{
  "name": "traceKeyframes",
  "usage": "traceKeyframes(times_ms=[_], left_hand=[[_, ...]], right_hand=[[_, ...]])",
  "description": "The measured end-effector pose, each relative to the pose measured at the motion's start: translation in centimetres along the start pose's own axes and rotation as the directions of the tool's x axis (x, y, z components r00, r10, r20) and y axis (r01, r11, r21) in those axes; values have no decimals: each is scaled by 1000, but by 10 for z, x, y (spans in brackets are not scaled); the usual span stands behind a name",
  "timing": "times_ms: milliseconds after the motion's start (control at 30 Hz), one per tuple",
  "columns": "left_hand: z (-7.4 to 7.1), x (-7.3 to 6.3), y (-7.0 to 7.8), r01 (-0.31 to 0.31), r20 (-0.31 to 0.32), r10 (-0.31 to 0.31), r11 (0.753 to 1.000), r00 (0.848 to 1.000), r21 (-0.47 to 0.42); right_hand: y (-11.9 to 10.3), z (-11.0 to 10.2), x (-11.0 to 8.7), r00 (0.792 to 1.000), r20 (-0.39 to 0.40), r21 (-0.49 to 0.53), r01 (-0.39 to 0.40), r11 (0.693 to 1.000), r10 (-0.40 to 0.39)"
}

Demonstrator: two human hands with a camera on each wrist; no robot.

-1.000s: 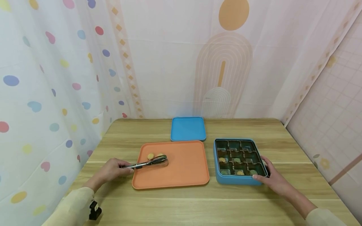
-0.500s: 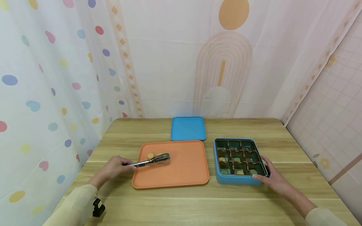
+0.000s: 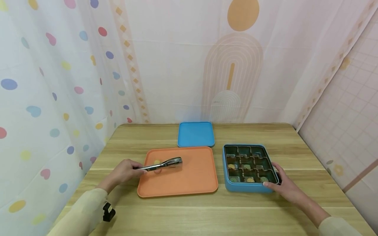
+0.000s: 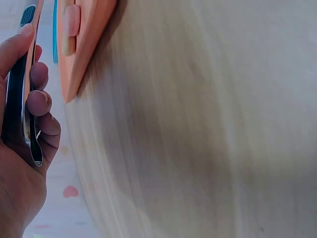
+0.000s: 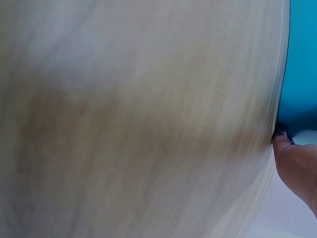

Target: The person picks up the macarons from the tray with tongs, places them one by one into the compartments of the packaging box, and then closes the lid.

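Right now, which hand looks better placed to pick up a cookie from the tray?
Probably the left. The left hand grips the tongs, which reach over the tray, close to the cookies. The right hand holds the box, to the right of the tray.

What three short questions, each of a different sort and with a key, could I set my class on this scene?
1. Multiple choice: what does the left hand hold?
A) spoon
B) tongs
C) knife

2. True or false: in the head view, the tray lies left of the box.

3. Count: how many compartments does the box held by the right hand have?

Key:
1. B
2. True
3. Nine, in three rows of three
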State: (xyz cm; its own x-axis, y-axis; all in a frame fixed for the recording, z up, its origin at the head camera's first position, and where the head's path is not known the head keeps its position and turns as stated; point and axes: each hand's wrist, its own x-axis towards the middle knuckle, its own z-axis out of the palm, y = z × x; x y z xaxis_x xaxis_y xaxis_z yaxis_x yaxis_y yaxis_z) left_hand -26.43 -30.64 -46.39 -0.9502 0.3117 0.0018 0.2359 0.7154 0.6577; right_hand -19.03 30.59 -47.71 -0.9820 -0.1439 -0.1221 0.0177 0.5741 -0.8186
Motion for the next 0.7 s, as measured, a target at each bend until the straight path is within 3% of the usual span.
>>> traceKeyframes(times_ms=[233, 400, 700], left_hand=[[4, 10, 9, -24, -1, 24, 999, 1000, 22], [6, 17, 18, 2, 2, -2, 1000, 1000, -4], [12, 31, 37, -5, 0, 5, 1000, 1000, -9]], right_hand=[[0, 0, 0, 1000, 2, 5, -9, 1000, 9], [-2, 0, -1, 1000, 2, 9, -10, 1000, 10], [-3, 1, -1, 1000, 6, 14, -24, 1000, 23]])
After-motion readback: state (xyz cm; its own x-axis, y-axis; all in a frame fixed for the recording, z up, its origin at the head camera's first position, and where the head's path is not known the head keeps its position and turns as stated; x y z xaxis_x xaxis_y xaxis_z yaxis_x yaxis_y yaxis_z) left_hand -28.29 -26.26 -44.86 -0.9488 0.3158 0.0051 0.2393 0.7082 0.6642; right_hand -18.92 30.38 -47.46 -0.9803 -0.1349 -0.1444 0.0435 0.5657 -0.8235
